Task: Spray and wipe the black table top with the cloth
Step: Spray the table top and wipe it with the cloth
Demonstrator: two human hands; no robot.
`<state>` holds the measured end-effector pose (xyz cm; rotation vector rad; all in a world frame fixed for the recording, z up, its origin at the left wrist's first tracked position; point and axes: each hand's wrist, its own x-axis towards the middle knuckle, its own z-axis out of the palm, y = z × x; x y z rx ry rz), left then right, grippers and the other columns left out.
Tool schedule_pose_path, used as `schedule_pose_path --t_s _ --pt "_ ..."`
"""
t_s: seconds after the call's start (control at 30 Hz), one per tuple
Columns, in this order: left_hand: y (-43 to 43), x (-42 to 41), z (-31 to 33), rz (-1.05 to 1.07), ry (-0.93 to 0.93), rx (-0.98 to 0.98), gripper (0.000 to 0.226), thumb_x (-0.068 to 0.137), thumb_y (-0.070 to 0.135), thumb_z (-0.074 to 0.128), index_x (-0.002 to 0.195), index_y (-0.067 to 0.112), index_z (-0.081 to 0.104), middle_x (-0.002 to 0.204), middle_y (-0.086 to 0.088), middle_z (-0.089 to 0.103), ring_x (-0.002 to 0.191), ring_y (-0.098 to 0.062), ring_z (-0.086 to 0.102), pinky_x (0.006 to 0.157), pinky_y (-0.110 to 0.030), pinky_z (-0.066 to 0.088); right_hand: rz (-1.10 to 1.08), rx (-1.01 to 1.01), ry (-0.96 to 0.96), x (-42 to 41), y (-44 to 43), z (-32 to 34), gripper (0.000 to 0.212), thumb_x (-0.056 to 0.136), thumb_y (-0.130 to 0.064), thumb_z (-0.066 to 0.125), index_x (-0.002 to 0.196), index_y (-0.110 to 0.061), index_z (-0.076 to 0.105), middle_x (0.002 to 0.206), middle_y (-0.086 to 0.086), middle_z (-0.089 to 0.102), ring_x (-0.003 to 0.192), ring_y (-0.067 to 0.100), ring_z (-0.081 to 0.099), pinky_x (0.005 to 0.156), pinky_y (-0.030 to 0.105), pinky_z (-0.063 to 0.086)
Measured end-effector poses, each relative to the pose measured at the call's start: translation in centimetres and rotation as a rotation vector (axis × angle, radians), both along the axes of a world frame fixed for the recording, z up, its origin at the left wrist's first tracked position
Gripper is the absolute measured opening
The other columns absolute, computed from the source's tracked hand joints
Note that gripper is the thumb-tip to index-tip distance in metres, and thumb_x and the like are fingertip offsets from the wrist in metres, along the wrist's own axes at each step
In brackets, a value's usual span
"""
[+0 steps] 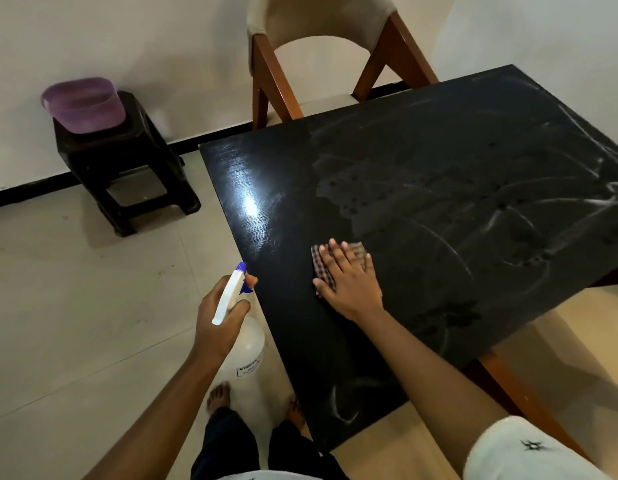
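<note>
The black table top (421,188) fills the right half of the view, streaked with white smears and dotted with spray droplets; its left strip looks glossy. My right hand (349,282) lies flat with straight fingers on a small checked cloth (321,261), pressing it onto the table near the left edge. My left hand (219,317) grips the neck of a translucent spray bottle (247,348) with a white and blue trigger head, held just off the table's left edge over the floor.
A beige chair with brown wooden legs (266,81) stands at the table's far side. A dark stool (127,168) carrying a purple tub (84,103) sits by the wall at left. Another beige seat (560,358) is tucked under the right side. My bare feet stand on pale tile.
</note>
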<state>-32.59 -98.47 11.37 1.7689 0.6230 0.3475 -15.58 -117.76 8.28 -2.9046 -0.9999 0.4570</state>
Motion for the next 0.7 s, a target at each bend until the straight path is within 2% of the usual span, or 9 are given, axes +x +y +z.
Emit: schedule_pose_path --t_s 0.07,0.13,0.2,0.33,0.43,0.5,0.57,0.63,0.7 --pt "-0.5 -0.4 -0.1 -0.01 -0.005 0.001 0.033 0.078 0.02 0.06 0.11 0.013 0.062 0.104 0.009 0.066 0.101 -0.004 0.061 0.075 -0.007 0.049 -0.013 0.011 -0.007 -1.7 0.2 0.1 0.073 0.09 -0.065 0.01 0.153 -0.032 -0.004 0.161 -0.007 -0.007 0.148 0.016 -0.005 0.118 0.051 0.0" --pt "-0.8 -1.0 -0.1 -0.017 -0.011 -0.006 0.033 0.078 0.019 0.059 0.11 0.015 0.062 0.101 0.015 0.066 0.101 -0.004 0.061 0.076 -0.007 0.05 0.069 0.064 -0.022 -5.6 -0.8 0.1 0.074 0.09 -0.065 0.019 0.154 -0.029 0.007 0.161 -0.004 0.003 0.148 0.018 0.003 0.117 0.055 0.012" --pt "-1.0 -1.6 -0.2 -0.025 0.002 -0.007 0.031 0.078 0.016 0.057 0.108 0.017 0.063 0.101 0.015 0.067 0.101 -0.009 0.062 0.083 -0.014 0.051 0.215 0.124 -0.024 -10.8 -2.7 -0.3 0.072 0.092 -0.063 0.03 0.154 -0.028 0.016 0.161 -0.003 0.011 0.148 0.019 0.009 0.113 0.056 0.018" --pt "-1.2 -2.7 -1.1 -0.028 0.051 -0.026 0.042 0.077 0.021 0.06 0.118 0.012 0.06 0.112 -0.003 0.066 0.104 -0.023 0.062 0.091 -0.034 0.052 0.456 0.101 -0.065 -18.2 -7.7 -0.7 0.069 0.094 -0.065 0.029 0.153 -0.03 0.021 0.159 -0.004 0.022 0.146 0.018 0.019 0.109 0.05 0.015" --pt "-1.5 -3.1 -0.8 -0.061 0.059 -0.038 0.036 0.081 0.017 0.063 0.116 0.013 0.061 0.111 -0.002 0.066 0.102 -0.023 0.062 0.09 -0.034 0.052 0.513 0.103 -0.026 -17.0 -8.7 -0.9 0.07 0.094 -0.066 0.027 0.154 -0.032 0.015 0.16 -0.007 0.016 0.148 0.016 0.013 0.112 0.05 0.012" --pt "-1.5 -3.2 -0.5 -0.069 0.052 -0.044 0.038 0.078 0.021 0.062 0.115 0.013 0.061 0.11 -0.002 0.066 0.101 -0.023 0.063 0.086 -0.031 0.052 0.414 0.099 -0.016 -14.0 -8.1 -0.9 0.07 0.094 -0.066 0.029 0.154 -0.032 0.016 0.161 -0.007 0.013 0.148 0.016 0.013 0.114 0.052 0.017" --pt "-1.5 -3.2 0.0 -0.075 0.049 -0.047 0.04 0.076 0.025 0.06 0.115 0.014 0.061 0.11 -0.001 0.066 0.1 -0.024 0.063 0.082 -0.026 0.052 0.21 0.073 -0.015 -10.3 -7.2 -0.7 0.071 0.091 -0.066 0.03 0.153 -0.033 0.017 0.16 -0.009 0.01 0.147 0.014 0.011 0.114 0.054 0.023" --pt "-1.8 -3.2 0.4 -0.091 0.036 -0.038 0.036 0.076 0.023 0.059 0.111 0.017 0.061 0.107 0.002 0.066 0.098 -0.023 0.063 0.077 -0.02 0.049 0.029 0.043 -0.002 -6.9 -6.6 -0.1 0.072 0.09 -0.067 0.026 0.153 -0.034 0.014 0.16 -0.011 0.005 0.147 0.011 0.006 0.115 0.054 0.018" --pt "-2.0 -3.5 0.8 -0.102 0.038 -0.037 0.032 0.076 0.023 0.059 0.108 0.025 0.061 0.104 0.006 0.065 0.096 -0.022 0.062 0.074 -0.018 0.048 -0.052 0.008 -0.005 -5.4 -6.2 0.1 0.073 0.09 -0.067 0.02 0.154 -0.034 0.006 0.161 -0.011 0.0 0.147 0.01 -0.001 0.118 0.052 0.01"
